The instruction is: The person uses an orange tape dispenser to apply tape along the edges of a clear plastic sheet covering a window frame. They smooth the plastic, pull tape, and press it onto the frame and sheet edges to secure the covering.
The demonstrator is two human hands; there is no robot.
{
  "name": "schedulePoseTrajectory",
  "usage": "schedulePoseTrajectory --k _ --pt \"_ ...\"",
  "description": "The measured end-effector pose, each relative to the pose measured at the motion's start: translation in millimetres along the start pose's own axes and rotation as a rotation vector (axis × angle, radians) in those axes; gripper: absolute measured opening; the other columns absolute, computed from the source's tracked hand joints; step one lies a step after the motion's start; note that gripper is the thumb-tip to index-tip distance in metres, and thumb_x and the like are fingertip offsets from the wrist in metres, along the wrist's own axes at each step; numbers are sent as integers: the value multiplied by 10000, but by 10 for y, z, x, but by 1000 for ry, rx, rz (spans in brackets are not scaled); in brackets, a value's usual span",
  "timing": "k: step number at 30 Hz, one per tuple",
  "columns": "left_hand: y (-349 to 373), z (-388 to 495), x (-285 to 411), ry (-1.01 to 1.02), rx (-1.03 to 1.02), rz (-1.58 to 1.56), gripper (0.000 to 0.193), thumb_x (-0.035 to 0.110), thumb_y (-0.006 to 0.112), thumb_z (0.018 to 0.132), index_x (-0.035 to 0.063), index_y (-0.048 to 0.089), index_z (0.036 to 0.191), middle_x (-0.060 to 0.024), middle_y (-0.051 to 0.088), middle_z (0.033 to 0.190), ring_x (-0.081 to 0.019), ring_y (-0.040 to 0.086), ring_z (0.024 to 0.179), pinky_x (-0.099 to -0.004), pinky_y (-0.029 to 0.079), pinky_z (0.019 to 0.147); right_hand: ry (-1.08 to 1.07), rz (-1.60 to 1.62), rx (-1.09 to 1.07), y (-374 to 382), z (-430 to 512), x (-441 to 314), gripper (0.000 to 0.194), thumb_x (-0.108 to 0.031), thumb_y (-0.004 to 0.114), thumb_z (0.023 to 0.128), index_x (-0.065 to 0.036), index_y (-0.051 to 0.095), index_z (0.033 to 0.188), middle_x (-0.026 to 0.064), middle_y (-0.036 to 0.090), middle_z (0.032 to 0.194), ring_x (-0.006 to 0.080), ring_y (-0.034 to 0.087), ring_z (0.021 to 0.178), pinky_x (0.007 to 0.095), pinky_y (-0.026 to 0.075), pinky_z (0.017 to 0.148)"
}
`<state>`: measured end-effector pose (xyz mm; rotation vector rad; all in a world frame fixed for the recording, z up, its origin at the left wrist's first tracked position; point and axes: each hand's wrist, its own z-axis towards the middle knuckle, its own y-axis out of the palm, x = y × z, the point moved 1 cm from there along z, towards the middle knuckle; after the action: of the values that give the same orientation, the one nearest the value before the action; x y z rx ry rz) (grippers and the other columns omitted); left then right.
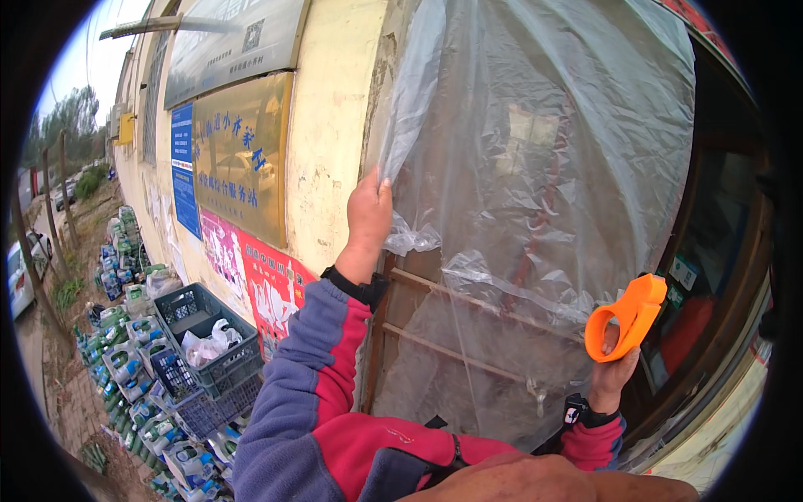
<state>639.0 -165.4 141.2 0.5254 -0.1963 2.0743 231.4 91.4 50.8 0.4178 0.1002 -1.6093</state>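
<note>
A sheet of clear plastic film (502, 207) hangs in loose folds over a wood-framed door or window. My left hand (370, 210) pinches the film's left edge between thumb and fingers, beside the cream wall. Lower on the right, my right hand (615, 376) grips an orange plastic tape dispenser (627, 317), with fingertips showing through its ring. I cannot tell whether tape is on it. Wooden bars (452, 357) show behind the lower film, which is crumpled along a horizontal band.
Signboards (241, 160) bearing writing and a torn red poster (273, 288) cover the wall at left. Below them stand dark plastic crates (229, 370), one holding white bags (210, 342). Packs of green bottles (128, 370) crowd the ground. A dark opening (721, 232) lies at right.
</note>
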Motion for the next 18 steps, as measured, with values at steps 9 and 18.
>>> schedulePoseTrajectory --k 9,18 --pt "410 -122 -88 123 -170 812 534 87 581 885 -15 467 1396 -129 617 958 -263 690 719 -347 563 555 19 -48 -32 205 9 48 685 -598 501 968 3 497 1295 -24 469 737 72 445 656 231 362 628" --pt "583 -239 89 267 -204 740 570 64 580 853 -93 450 1385 -128 627 929 -227 682 696 -314 560 550 -5 -81 -104 324 92 48 701 -573 503 977 9 468 1366 -49 412 708 72 405 641 233 331 594"
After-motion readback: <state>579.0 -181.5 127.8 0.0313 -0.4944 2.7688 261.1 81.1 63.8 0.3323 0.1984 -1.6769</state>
